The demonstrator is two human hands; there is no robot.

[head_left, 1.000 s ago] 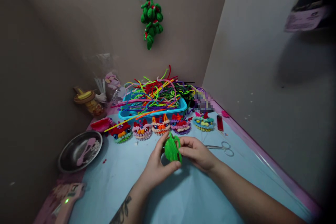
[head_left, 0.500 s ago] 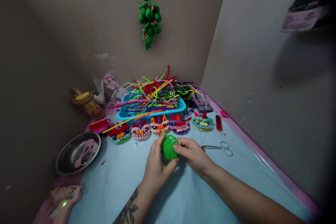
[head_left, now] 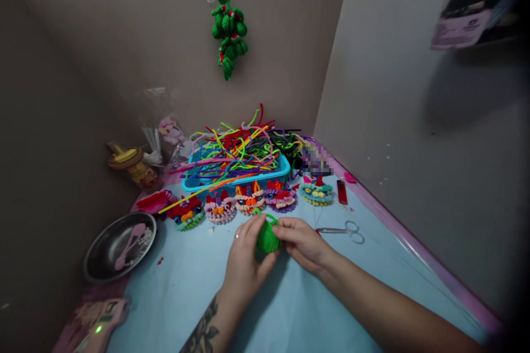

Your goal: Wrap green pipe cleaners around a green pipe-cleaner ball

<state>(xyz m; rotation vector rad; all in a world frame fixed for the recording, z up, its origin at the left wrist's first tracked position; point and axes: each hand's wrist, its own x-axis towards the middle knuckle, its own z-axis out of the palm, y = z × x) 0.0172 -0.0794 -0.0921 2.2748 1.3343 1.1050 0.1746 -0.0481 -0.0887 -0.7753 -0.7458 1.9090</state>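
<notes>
Between my hands is a fuzzy bright green ball of coiled pipe cleaner [head_left: 268, 238], with a loose end curving out at its top. My left hand [head_left: 248, 251] is curled round its left side, fingers behind and thumb under it. My right hand [head_left: 301, 241] pinches the ball's right edge between thumb and forefinger. Just beyond my hands stands a row of several colourful pipe-cleaner animal heads, among them an orange one [head_left: 250, 198] and a purple and red one [head_left: 281, 197]. Silver scissors [head_left: 343, 231] lie right of my right hand.
A blue tray [head_left: 236, 181] heaped with pipe cleaners stands at the back. On the left are a metal bowl [head_left: 99, 265] with a pink scoop [head_left: 129, 247] and a pink glue gun [head_left: 105, 322] with a lit green light. A green pipe-cleaner bunch [head_left: 229, 30] hangs on the wall.
The view has shifted slightly, so the surroundings sit a little further left. My left fingers have slid further over the top of the green ball; both hands keep hold of it.
</notes>
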